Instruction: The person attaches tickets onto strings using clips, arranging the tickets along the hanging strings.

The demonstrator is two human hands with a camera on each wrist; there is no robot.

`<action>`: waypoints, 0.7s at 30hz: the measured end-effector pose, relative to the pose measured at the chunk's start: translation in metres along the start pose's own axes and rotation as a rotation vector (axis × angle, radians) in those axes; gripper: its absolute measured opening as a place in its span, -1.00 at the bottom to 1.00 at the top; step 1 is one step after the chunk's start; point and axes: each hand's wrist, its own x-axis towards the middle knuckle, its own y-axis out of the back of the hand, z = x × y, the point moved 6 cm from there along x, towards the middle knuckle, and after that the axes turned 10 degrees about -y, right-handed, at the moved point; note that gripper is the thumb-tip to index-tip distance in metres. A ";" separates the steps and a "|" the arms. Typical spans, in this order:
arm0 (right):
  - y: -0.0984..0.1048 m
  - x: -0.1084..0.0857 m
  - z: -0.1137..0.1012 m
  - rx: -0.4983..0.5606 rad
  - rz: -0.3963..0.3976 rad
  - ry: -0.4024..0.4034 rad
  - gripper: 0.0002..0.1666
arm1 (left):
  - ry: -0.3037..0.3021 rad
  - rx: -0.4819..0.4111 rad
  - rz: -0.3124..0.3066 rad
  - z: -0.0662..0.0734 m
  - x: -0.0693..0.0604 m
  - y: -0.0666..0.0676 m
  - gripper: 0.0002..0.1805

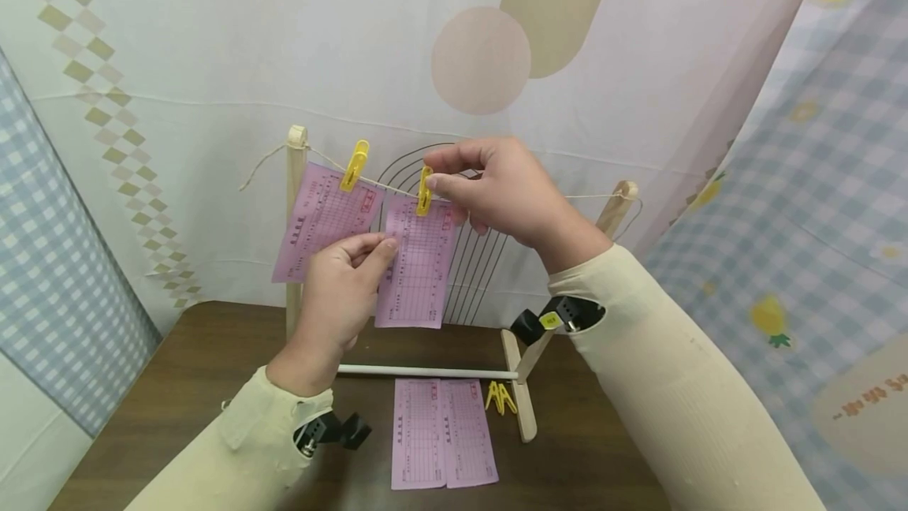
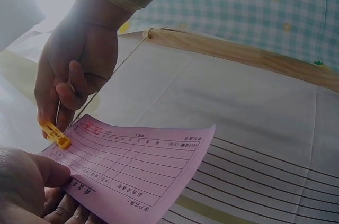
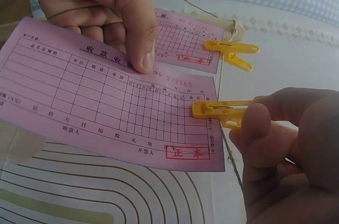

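A pink slip [image 1: 418,266] hangs at the string, its upper edge in the jaws of a yellow clip [image 1: 424,192]. My right hand [image 1: 504,192] pinches that clip's handles between thumb and index finger; the right wrist view shows the clip [image 3: 222,110] on the slip's printed end. With thumb and fingers my left hand [image 1: 340,290] pinches the slip's left edge. To the left, another pink slip [image 1: 326,219] hangs from the string under a second yellow clip [image 1: 355,166].
A wooden post [image 1: 294,219] stands left and another [image 1: 617,207] right, with the string between them. A white rod [image 1: 426,372] runs low across. Two pink slips [image 1: 418,432] and yellow clips [image 1: 500,397] lie on the brown table [image 1: 213,385].
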 end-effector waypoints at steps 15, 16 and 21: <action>0.005 -0.004 0.002 0.019 0.018 -0.013 -0.69 | 0.019 -0.040 -0.062 -0.010 0.000 0.000 -0.60; 0.006 -0.005 0.002 0.022 0.023 -0.010 -0.68 | 0.024 -0.038 -0.073 -0.011 -0.001 0.000 -0.60; 0.012 -0.012 0.007 0.028 0.069 0.032 -0.65 | 0.054 -0.065 -0.155 -0.019 -0.005 -0.002 -0.58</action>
